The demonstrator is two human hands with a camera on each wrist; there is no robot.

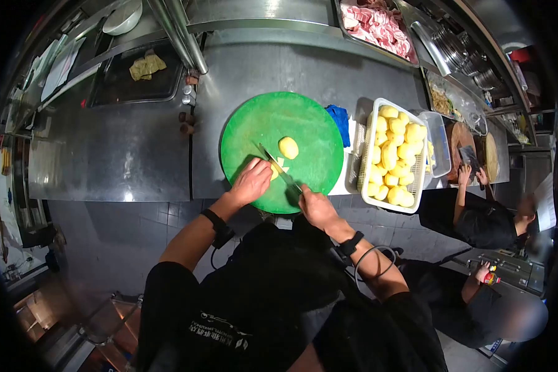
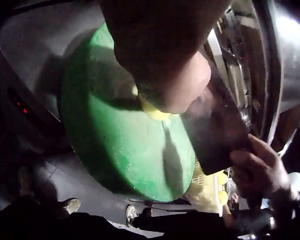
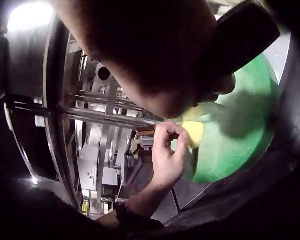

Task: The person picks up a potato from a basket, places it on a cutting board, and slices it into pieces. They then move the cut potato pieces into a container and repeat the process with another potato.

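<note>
A round green cutting board (image 1: 254,121) lies on the steel counter in the head view. On it my left hand (image 1: 252,181) holds a peeled potato (image 3: 194,133) with bent fingers, seen best in the right wrist view. My right hand (image 1: 319,208) grips the dark handle of a cleaver (image 2: 215,132), whose broad blade shows in the left wrist view. The blade stands on edge right beside the left fingertips. Small cut potato pieces (image 1: 281,162) lie by the blade, and another peeled potato (image 1: 288,147) sits just beyond them.
Right of the board stands a white plastic basket (image 1: 367,152) heaped with peeled potatoes, with a blue cloth (image 1: 338,126) between. A tray of sliced meat (image 1: 378,28) is on the back shelf. At far right, another person's hands (image 1: 464,175) work with a cleaver.
</note>
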